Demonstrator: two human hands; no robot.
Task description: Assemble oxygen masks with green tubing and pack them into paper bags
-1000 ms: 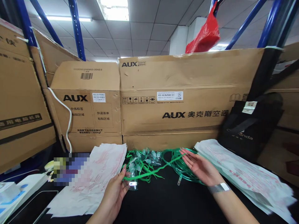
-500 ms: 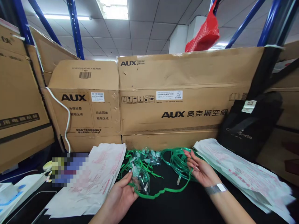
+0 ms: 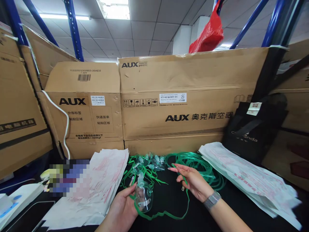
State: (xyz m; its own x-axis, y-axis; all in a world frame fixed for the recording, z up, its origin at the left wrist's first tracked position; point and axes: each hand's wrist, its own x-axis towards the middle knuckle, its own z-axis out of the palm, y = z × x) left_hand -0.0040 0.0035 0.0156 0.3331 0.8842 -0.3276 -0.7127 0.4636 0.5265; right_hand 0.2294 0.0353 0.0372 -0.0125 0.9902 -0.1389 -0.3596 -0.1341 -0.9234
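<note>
My left hand (image 3: pixel 124 206) grips a clear oxygen mask (image 3: pixel 144 196) by its left edge, fingers closed and partly hidden behind it. A green elastic strap (image 3: pixel 166 214) hangs from the mask in a loose loop across to the right. My right hand (image 3: pixel 193 182), with a metal-band watch on its wrist, pinches that strap between thumb and fingers. Behind the held mask lies a pile of other clear masks (image 3: pixel 148 159) with green straps tangled about them. Coiled green tubing (image 3: pixel 193 158) sits just behind my right hand.
White printed bags lie flat to the left (image 3: pixel 96 187) and to the right (image 3: pixel 246 180). Cardboard boxes (image 3: pixel 188 129) wall off the back. At the right leans a black bag (image 3: pixel 251 135); a phone-like dark slab (image 3: pixel 31 216) lies at the lower left.
The mask has come down towards me and turned so its clear front shows. My right hand has moved left, away from the tubing, with the strap still pinched.
</note>
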